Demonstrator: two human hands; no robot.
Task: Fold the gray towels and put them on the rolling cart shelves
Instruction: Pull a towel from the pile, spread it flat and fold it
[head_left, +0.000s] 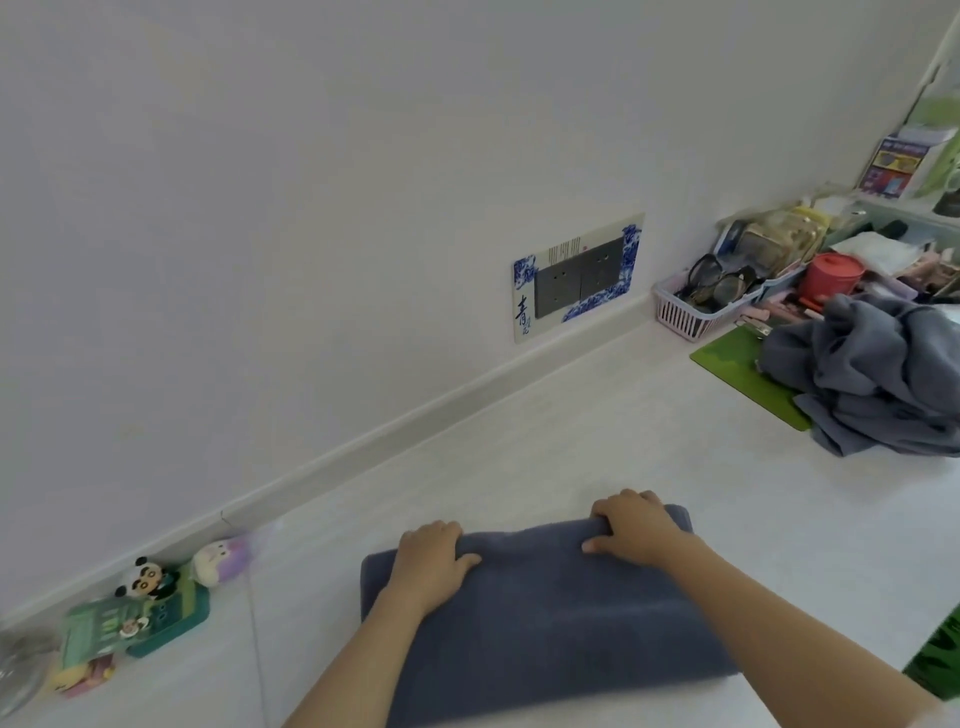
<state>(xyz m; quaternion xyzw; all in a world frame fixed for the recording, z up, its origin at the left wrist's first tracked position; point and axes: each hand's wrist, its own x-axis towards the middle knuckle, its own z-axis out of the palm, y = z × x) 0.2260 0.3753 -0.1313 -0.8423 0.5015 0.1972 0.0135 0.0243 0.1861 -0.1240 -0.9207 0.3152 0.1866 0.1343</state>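
My left hand (434, 561) and right hand (631, 527) curl over the far edge of the folded towel (545, 618), gripping it, I judge, to keep the layers even. The towel lies on the table (545, 441); unfolded towels (872, 374) sit well right of it.

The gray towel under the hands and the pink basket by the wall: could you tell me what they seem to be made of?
Gray towel: soft matte cloth, probably terry, judging by its fuzzy surface and rounded fold. Pink basket: likely moulded plastic, with thin, even slats.

Towel pile (872, 374) cut by right edge; fingertips hidden behind folded towel (545, 613).
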